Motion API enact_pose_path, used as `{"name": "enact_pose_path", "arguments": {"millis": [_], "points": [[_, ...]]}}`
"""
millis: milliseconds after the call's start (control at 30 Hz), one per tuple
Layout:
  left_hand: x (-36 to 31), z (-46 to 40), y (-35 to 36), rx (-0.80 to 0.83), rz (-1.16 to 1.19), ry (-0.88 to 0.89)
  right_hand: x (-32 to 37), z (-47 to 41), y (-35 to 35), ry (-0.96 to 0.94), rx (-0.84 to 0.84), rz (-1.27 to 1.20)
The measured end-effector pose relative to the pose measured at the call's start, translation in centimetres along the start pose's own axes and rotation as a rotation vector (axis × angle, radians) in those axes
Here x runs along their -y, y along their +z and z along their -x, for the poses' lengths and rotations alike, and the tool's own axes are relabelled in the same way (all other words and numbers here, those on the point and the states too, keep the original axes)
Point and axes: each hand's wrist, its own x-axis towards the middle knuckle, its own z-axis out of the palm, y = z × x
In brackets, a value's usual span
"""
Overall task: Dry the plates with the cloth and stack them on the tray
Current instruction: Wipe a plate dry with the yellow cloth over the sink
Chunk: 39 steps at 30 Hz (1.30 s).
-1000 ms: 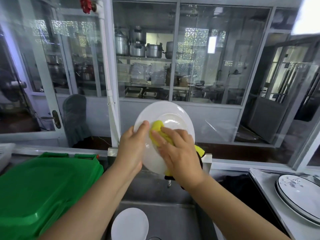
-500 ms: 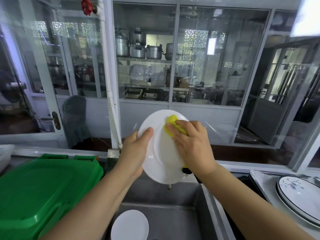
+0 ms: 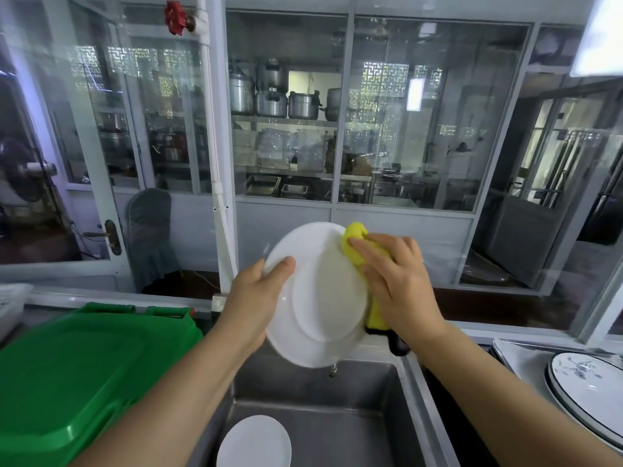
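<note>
I hold a white plate (image 3: 320,298) upright above the steel sink (image 3: 414,392). My left hand (image 3: 256,298) grips its left rim, thumb on the near face. My right hand (image 3: 394,281) presses a yellow cloth (image 3: 354,241) with a black edge against the plate's upper right rim; the cloth hangs down under my palm. A second white plate (image 3: 254,443) lies in the sink basin. At the far right, patterned plates with dark rims (image 3: 586,389) sit stacked on a steel tray (image 3: 515,352).
A green plastic lid or bin (image 3: 84,372) covers the counter to the left of the sink. A white pipe (image 3: 215,163) runs down in front of the glass partition behind the sink. A small tap outlet (image 3: 333,368) shows under the held plate.
My right hand has slid the cloth from the plate's middle up and right to its upper right rim. The plate has turned slightly and sits lower in view.
</note>
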Motion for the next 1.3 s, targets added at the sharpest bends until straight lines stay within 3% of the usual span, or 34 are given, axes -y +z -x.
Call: {"name": "enact_pose_path", "arguments": {"millis": [233, 400, 600, 733, 867, 1000, 1100, 1300], "points": [[-0.1, 1.1, 1.7, 0.129, -0.167, 0.103, 3.1, -3.4, 1.8, -0.042, 0.128, -0.078], [-0.7, 1.4, 1.0, 0.091, -0.14, 0.135, 0.5, -2.9, 2.2, 0.315, 0.061, -0.42], [-1.6, 1.4, 1.0, -0.038, -0.011, 0.224, 0.6, -0.5, 3.5, 0.704, -0.046, -0.649], [-1.4, 1.2, 0.7, 0.011, 0.107, 0.224, 1.2, 0.8, 3.4, 0.901, -0.147, -0.967], [-0.8, 0.1, -1.1, 0.222, 0.094, 0.078, -0.2, 0.3, 1.3, 0.846, -0.164, -0.94], [-2.7, -2.1, -2.8, 0.471, -0.076, -0.065, -0.4, 0.0, 0.3, 0.661, 0.004, -0.698], [-3.2, -2.4, -1.9, 0.446, -0.203, -0.023, 0.2, -0.2, 0.3, 0.484, 0.073, -0.517], [-2.0, -0.9, 0.3, 0.388, -0.245, 0.122, 1.6, -2.2, 0.3, 0.026, 0.102, -0.173]]}}
